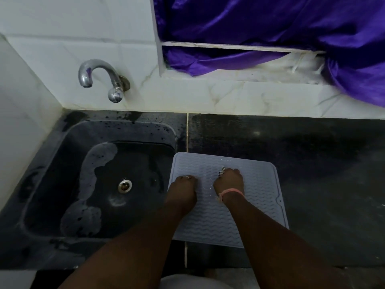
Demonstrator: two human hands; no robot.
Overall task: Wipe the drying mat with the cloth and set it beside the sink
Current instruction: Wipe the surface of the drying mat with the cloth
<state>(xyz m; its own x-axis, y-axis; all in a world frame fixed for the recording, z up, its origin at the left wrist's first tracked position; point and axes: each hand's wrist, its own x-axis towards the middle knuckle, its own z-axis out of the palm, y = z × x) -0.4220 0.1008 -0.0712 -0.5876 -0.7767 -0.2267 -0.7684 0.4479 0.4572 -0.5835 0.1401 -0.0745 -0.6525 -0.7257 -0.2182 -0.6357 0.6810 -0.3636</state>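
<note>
Drying mat [256,197]: pale blue-grey, ribbed in a wavy pattern, raised rim; lying flat on the dark countertop [312,163], its left edge just beside the sink [62,155] and slightly overlapping the sink's right rim.

Left hand [184,187]: resting on the mat's left part, fingers curled under, a ring showing on one finger; whether it is gripping anything cannot be told.

Right hand [230,182]: resting on the middle of the mat, fingers curled round a small patterned scrap peeking out at the knuckles, seemingly the cloth [221,171]; most of it is hidden. A pink band [231,192] is circling the wrist.

Sink: dark, wet, pale patches on its floor, metal drain [125,186] near the centre.

Tap [100,79]: chrome, curving out from the white tiled wall at the far side.

Purple fabric [270,28]: hanging at the far right over a white ledge.
</note>
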